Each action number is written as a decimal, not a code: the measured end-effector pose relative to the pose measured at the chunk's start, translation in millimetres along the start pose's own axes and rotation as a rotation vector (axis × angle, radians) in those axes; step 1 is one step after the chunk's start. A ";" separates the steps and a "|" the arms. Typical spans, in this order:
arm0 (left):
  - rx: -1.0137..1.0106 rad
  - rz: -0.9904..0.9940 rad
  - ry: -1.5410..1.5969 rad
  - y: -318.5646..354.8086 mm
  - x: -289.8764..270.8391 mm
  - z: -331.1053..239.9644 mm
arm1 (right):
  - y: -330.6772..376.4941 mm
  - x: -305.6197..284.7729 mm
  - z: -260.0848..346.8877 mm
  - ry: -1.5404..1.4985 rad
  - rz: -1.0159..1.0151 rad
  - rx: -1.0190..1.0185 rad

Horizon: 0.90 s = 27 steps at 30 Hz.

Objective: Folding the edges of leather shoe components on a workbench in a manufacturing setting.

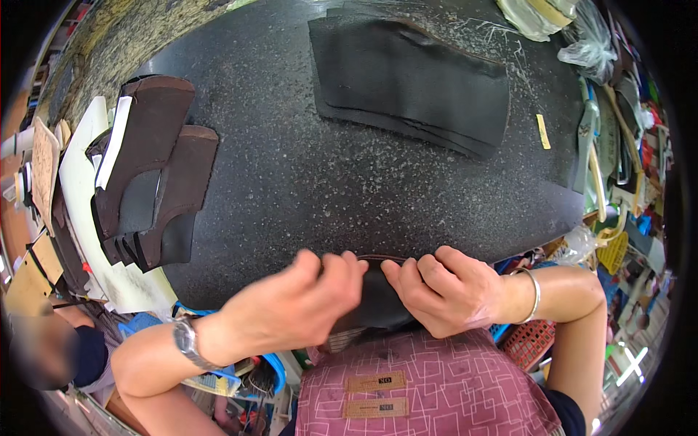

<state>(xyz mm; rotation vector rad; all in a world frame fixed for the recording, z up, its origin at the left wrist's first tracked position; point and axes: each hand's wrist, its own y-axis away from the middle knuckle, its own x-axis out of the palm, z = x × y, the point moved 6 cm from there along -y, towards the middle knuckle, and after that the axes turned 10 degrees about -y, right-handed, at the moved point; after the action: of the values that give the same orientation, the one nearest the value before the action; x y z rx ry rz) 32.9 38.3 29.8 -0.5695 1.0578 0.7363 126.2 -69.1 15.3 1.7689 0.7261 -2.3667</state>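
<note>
At the near edge of the dark worktable (269,123), both my hands pinch the upper edge of a black leather piece (378,299). My left hand (291,305), with a watch on the wrist, is closed and slightly blurred. My right hand (454,294), a bangle on its wrist, grips the same edge with curled fingers. A thin brownish rim shows in the short gap between the two hands. The lower part of the leather hangs toward my patterned apron (429,378), and the fingertips are partly hidden.
Black leather sheets (414,87) lie stacked at the far middle. Dark brown curved pieces (185,160) sit at the left beside white sheets (83,174). A yellow strip (543,131) lies at right. Below the table are a red basket (529,347) and, lower left, another person (87,352).
</note>
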 end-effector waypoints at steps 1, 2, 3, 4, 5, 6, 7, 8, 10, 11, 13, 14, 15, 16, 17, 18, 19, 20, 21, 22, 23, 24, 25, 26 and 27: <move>-0.103 0.089 0.270 3.0 -0.4 15.4 | 0.9 -0.3 -0.3 -0.010 0.007 0.009; -0.204 0.179 0.542 6.1 4.7 25.9 | 2.2 0.9 -1.3 -0.021 0.015 0.019; -0.261 0.171 0.635 6.9 4.6 29.0 | 4.6 3.0 -2.2 -0.018 0.020 0.031; -0.256 0.172 0.631 4.8 2.4 18.7 | 6.5 3.3 -0.4 0.000 0.005 0.025; -0.361 0.005 0.732 2.2 -3.7 8.8 | 6.4 3.0 1.5 0.015 -0.011 0.013; -0.464 -0.168 0.829 -0.5 -8.1 0.9 | 5.9 1.7 0.8 0.016 -0.016 0.012; -0.520 -0.150 0.825 -9.1 -2.5 -8.7 | 6.1 -0.6 -1.1 0.004 -0.049 -0.016; -0.516 -0.156 0.831 -9.3 2.8 -16.8 | 8.9 -4.0 -0.6 -0.009 -0.077 -0.040; -0.476 -0.089 0.718 -13.2 13.9 -31.5 | 19.5 -8.8 2.2 0.010 -0.098 -0.066; -0.429 -0.081 0.636 -13.2 15.3 -33.8 | 24.7 -11.9 4.8 0.026 -0.127 -0.099; -0.402 -0.085 0.611 -11.8 16.2 -35.4 | 30.8 -12.3 8.5 0.027 -0.131 -0.093; -0.377 -0.079 0.579 -13.4 16.5 -36.4 | 34.2 -13.1 10.7 0.025 -0.145 -0.092; -0.385 -0.028 0.533 -16.2 17.1 -34.2 | 38.4 -12.4 12.5 0.023 -0.123 -0.087; -0.381 -0.035 0.537 -17.6 17.4 -32.8 | 40.1 -12.7 12.5 0.027 -0.117 -0.081; -0.320 -0.019 0.438 -19.9 17.8 -34.6 | 41.1 -12.2 12.5 0.021 -0.099 -0.075; -0.260 -0.003 0.339 -22.0 18.8 -37.2 | 42.6 -12.0 12.3 0.015 -0.081 -0.070; -0.258 -0.007 0.341 -22.9 19.4 -37.7 | 44.4 -12.8 11.5 0.016 -0.078 -0.067; -0.243 0.009 0.280 -23.7 20.1 -40.0 | 46.1 -12.6 10.5 0.000 -0.057 -0.061; -0.228 0.025 0.218 -24.3 20.6 -42.2 | 47.8 -12.4 9.6 -0.016 -0.037 -0.056; -0.230 0.025 0.220 -24.4 19.3 -42.9 | 50.5 -12.4 8.7 -0.018 -0.035 -0.057; -0.227 0.051 0.207 -24.2 18.9 -43.7 | 54.3 -12.2 7.1 -0.037 -0.032 -0.045; -0.223 0.077 0.195 -24.2 19.2 -44.8 | 58.4 -12.1 5.7 -0.056 -0.029 -0.032; -0.224 0.076 0.195 -23.5 18.9 -45.1 | 61.7 -11.9 5.6 -0.056 -0.028 -0.032; -0.218 0.087 0.187 -22.9 19.6 -46.0 | 65.6 -11.1 4.7 -0.072 -0.015 -0.016; -0.213 0.097 0.178 -22.5 20.7 -46.7 | 69.4 -11.7 3.6 -0.088 -0.002 0.000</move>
<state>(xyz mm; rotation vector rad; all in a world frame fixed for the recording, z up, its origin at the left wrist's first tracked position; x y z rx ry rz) 30.1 -4.6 -5.9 -0.7817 1.1860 0.9033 151.3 -134.1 5.1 1.6519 0.7162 -2.4280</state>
